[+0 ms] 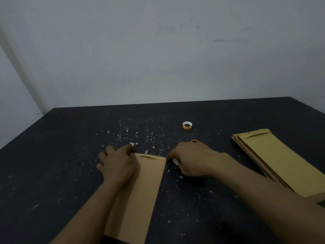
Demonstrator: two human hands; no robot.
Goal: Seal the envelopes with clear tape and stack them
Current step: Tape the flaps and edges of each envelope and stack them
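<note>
A long brown envelope point(140, 191) lies lengthwise on the black table point(52, 164), its folded flap at the far end. My left hand point(117, 162) rests on the envelope's far left corner, thumb and forefinger pinched at the flap edge. At the far right corner, my right hand point(191, 159) is closed over a white tape roll point(175, 161), which is mostly hidden under the palm. Any clear tape stretched between the hands cannot be made out. A stack of brown envelopes point(277, 161) lies at the right.
A second small tape roll point(187, 125) with an orange band stands farther back at the centre. An orange loop point(193, 141), perhaps a scissor handle, peeks out behind my right hand. White flecks dot the tabletop. A grey wall rises behind the table's far edge.
</note>
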